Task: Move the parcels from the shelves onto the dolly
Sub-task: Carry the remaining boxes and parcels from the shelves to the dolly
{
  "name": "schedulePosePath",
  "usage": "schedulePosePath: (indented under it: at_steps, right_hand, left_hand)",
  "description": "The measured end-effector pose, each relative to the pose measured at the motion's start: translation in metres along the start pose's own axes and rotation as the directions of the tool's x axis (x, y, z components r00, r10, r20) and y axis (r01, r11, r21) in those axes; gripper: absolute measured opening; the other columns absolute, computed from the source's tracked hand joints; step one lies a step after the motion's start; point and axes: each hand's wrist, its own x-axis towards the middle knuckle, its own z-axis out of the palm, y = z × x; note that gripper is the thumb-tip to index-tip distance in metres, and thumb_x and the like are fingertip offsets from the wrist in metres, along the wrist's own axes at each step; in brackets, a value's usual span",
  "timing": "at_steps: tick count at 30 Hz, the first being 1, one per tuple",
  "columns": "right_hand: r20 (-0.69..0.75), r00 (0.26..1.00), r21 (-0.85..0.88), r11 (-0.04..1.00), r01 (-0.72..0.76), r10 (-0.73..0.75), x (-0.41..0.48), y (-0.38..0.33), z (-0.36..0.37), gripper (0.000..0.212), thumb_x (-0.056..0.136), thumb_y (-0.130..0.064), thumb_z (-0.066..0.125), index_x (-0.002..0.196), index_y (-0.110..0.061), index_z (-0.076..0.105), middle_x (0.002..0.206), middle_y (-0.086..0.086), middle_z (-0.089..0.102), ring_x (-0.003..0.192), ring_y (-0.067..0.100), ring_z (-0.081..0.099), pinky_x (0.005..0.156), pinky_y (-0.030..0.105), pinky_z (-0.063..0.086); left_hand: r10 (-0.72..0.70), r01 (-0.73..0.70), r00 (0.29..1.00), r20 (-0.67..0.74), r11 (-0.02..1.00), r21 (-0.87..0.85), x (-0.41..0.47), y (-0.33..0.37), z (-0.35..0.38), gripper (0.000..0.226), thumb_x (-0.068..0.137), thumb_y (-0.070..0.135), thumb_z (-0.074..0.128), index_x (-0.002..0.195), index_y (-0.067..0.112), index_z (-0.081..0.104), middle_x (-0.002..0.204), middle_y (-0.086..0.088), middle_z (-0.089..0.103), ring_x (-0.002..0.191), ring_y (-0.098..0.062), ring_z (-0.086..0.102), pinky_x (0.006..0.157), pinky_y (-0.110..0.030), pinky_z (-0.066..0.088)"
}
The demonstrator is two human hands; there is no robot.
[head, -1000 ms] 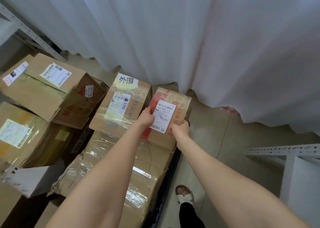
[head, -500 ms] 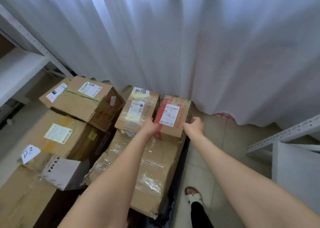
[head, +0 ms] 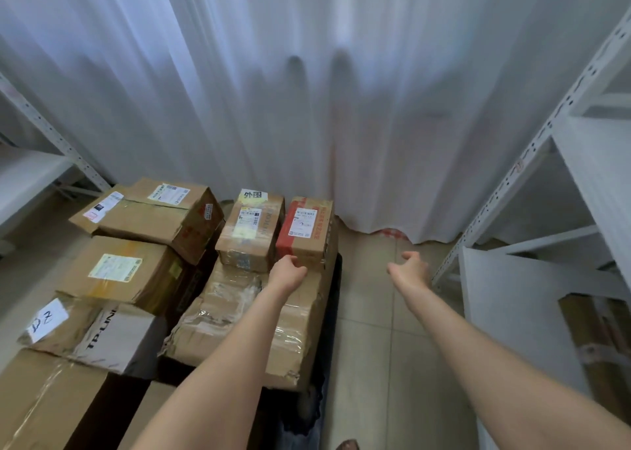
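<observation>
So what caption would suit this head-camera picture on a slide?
Red-taped parcel sits atop the stacked boxes, left hand at its near edge, right hand free beside it.

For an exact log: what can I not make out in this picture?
Head view:
Dolly: mostly hidden under the parcels; only a dark edge shows.
Red-taped parcel: label print too small.
Left hand: its own back hides whether it touches that parcel.
Right-shelf parcel: cut off by frame edge.

A white slip [head: 253, 195] on top of the middle taped parcel [head: 251, 241] reads "外围". The white side of a parcel at the left [head: 116, 342] carries "TP-LIN" — the rest is cut off. A handwritten tag [head: 47, 320] beside it reads roughly "DN". The shipping labels' print is too small to read.
</observation>
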Motion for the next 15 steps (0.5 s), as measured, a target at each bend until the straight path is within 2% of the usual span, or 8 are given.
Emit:
schedulePosePath:
  at_steps: [6,11,15]
  right_hand:
    - [-0.008,0.998,0.021,0.997,0.07,-0.07,-0.088,0.073,-0.026,0.046,0.088,-0.023,0.063,0.132,-0.016,0.051,0.134,0.014,0.049,0.118,0.034,0.052,0.099,0.041,0.045]
    - [-0.027,0.999,-0.007,1.0,-0.017,0.017,-0.173,0.172,-0.055,0.046,0.087,-0.017,0.062,0.132,-0.016,0.052,0.136,0.015,0.046,0.118,0.035,0.053,0.1,0.042,0.046]
    - [-0.06,0.996,-0.01,0.998,-0.064,0.063,-0.226,0.217,-0.081,0.048,0.087,-0.016,0.06,0.135,-0.015,0.051,0.138,0.017,0.043,0.118,0.037,0.052,0.101,0.044,0.045]
  left_hand:
    - [0.02,-0.02,1.0,-0.005,0.999,-0.039,-0.1,-0.047,0.024,0.048,0.09,0.01,0.049,0.138,0.007,0.044,0.128,-0.015,0.056,0.116,-0.036,0.056,0.095,-0.041,0.048]
    - [0.002,-0.001,0.999,0.048,1.0,-0.026,-0.199,-0.104,0.064,0.045,0.092,0.01,0.049,0.136,0.006,0.044,0.124,-0.015,0.056,0.109,-0.031,0.057,0.089,-0.037,0.049]
    - [0.014,-0.015,0.994,0.109,1.0,0.007,-0.259,-0.134,0.082,0.052,0.091,0.014,0.052,0.141,0.007,0.039,0.138,-0.013,0.049,0.124,-0.028,0.049,0.104,-0.038,0.042]
